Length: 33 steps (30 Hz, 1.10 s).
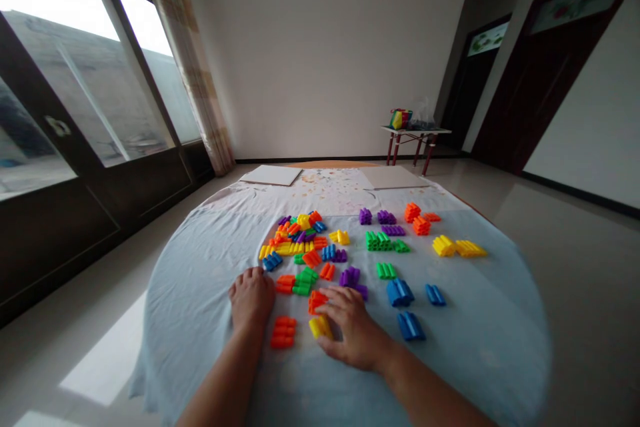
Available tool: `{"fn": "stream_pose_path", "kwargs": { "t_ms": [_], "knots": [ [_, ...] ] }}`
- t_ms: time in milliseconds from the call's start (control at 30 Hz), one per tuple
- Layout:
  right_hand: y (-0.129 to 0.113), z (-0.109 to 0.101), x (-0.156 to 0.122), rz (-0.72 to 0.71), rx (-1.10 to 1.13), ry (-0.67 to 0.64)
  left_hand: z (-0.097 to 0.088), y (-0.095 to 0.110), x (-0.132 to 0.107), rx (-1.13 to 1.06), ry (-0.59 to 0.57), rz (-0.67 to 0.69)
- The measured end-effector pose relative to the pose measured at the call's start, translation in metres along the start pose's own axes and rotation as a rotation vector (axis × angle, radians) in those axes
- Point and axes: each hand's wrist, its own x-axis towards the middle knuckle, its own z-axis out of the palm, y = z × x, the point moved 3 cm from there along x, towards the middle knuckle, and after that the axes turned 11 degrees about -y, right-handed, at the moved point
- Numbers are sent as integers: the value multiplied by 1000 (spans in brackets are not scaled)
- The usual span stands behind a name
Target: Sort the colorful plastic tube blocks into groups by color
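My left hand [253, 297] lies on the cloth with its fingers stretched forward, just left of an orange block piece [285, 284] and below a blue one [273, 261]. My right hand [356, 325] is spread, thumb apart from the fingers. Its fingertips reach an orange block piece [316, 301], and a yellow block piece [321, 327] lies between thumb and fingers; I cannot tell whether it is touched. Between the hands lie another orange piece [283, 332] and green pieces [305, 281]. A purple piece [351, 276] is beyond my right hand.
A mixed heap of ribbed plastic blocks [295, 233] lies ahead. To the right, pieces are grouped by colour: purple [387, 217], orange [413, 212], green [379, 241], yellow [470, 249], blue [400, 293]. Two flat boards [273, 175] rest at the far side of the cloth-covered table [200, 280].
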Motion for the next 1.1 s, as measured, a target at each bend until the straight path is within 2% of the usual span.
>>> {"fn": "stream_pose_path", "kwargs": {
  "t_ms": [233, 433, 600, 700, 800, 933, 1100],
  "knots": [
    [3, -6, -6, 9, 22, 74, -1, -1, -1, 3, -26, -15],
    [5, 4, 0, -1, 12, -20, -5, -2, 1, -12, -48, -12],
    [6, -11, 2, 12, -5, 46, 1, -10, 11, 14, -107, -18],
    [6, -16, 2, -6, -30, 3, 0, -12, 13, 22, -136, -16],
    [9, -16, 4, 45, -68, -2, -3, -11, 13, 19, -167, -18],
    [11, -15, 3, 121, -50, 155, -3, -11, 14, 17, -161, -27],
    [9, -5, -1, 174, -29, 77, -1, -8, 12, 17, -141, -20]
  ]
}}
